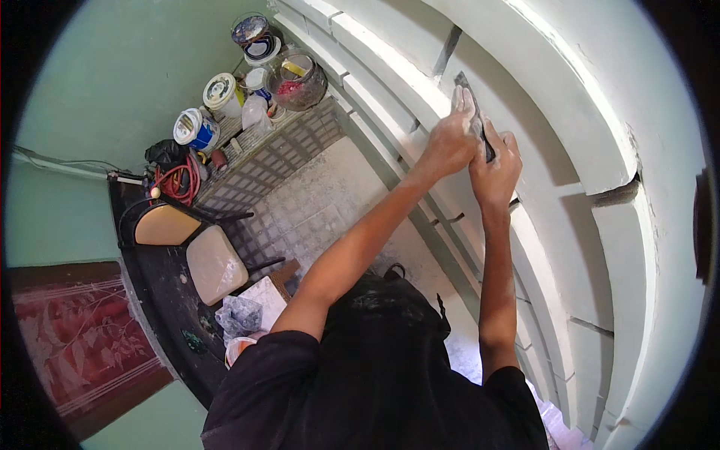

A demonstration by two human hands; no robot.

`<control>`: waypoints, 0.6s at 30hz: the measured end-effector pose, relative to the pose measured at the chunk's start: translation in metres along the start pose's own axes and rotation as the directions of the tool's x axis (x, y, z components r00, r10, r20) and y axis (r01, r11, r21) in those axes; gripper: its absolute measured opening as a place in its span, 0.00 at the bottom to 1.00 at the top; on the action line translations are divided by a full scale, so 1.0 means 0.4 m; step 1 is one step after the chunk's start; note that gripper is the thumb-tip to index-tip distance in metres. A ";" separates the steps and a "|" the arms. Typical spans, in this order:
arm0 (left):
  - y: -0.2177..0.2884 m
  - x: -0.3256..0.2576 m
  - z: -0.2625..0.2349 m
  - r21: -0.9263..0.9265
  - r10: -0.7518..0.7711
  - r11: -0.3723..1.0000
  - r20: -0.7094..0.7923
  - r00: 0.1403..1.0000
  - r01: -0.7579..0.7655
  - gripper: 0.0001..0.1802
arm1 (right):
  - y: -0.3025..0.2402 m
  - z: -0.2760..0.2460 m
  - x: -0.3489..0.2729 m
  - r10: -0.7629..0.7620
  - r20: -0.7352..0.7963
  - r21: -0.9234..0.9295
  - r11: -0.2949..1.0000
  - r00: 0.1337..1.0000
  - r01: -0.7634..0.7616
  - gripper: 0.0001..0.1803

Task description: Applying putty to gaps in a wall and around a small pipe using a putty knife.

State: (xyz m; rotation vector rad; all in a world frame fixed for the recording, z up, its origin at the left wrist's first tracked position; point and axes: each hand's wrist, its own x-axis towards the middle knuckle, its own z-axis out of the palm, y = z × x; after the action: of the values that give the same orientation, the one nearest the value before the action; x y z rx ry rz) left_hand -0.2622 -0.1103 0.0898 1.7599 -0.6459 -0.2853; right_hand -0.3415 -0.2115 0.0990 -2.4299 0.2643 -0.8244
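Note:
Both my hands are on a dark, narrow, flat tool [489,152] held against the white stepped wall panel [496,79]; its exact kind is hard to make out. My right hand [496,169] closes round its lower part. Along its upper part, my left hand [450,142] presses with fingers together, pale dust on them. The tool's tip pokes out past the left fingertips, close to a dark gap [448,50] between panel sections. Its middle is partly hidden by my fingers.
Curved white ledges [397,56] run down the right side. At upper left, a tiled counter [277,139] bears paint buckets [196,129], a clear round container [296,79] and a red hose [178,180]. A cushioned chair [216,264] stands left, beside a plastic bag [240,315].

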 end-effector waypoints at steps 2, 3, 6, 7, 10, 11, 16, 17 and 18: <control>0.007 0.021 -0.013 -0.045 -0.038 0.998 -0.020 0.999 0.037 0.43 | 0.012 0.027 0.025 -0.047 -0.014 -0.008 0.999 0.999 0.046 0.22; 0.007 0.030 -0.022 -0.087 -0.078 0.993 -0.037 0.996 0.075 0.44 | 0.005 0.036 0.036 -0.091 -0.028 -0.013 0.996 0.995 0.091 0.22; 0.006 0.045 -0.051 -0.065 -0.093 0.994 -0.041 0.995 0.091 0.45 | -0.025 0.041 0.053 -0.073 -0.012 -0.015 0.997 0.997 0.073 0.22; 0.005 0.034 -0.046 -0.062 -0.091 0.994 -0.044 0.995 0.089 0.45 | -0.022 0.034 0.046 -0.076 -0.013 -0.012 0.997 0.997 0.076 0.22; -0.003 -0.012 -0.006 0.000 0.103 0.995 -0.141 0.985 -0.104 0.45 | -0.018 -0.007 0.006 -0.090 -0.007 0.018 0.996 0.996 0.090 0.22; -0.007 -0.015 0.007 0.033 0.166 0.986 -0.194 0.967 -0.163 0.43 | -0.028 -0.020 0.002 -0.062 0.007 0.012 0.998 0.998 0.062 0.21; 0.028 0.032 -0.016 -0.063 -0.006 0.998 -0.126 0.992 -0.002 0.33 | -0.002 0.008 0.053 -0.132 -0.050 -0.046 0.990 0.990 0.130 0.22; 0.035 0.037 -0.032 -0.065 -0.004 0.998 -0.121 0.993 -0.004 0.33 | -0.003 0.011 0.061 -0.129 -0.052 -0.050 0.991 0.990 0.127 0.22; 0.034 0.043 -0.055 -0.092 -0.039 0.995 -0.077 0.996 0.031 0.33 | -0.020 0.020 0.070 -0.123 -0.040 -0.039 0.992 0.992 0.121 0.22</control>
State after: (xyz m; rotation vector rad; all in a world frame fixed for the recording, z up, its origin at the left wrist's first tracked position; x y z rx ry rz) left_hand -0.2406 -0.1043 0.1114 1.6883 -0.5378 -0.2638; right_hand -0.3143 -0.2112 0.1125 -2.4845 0.1490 -0.9332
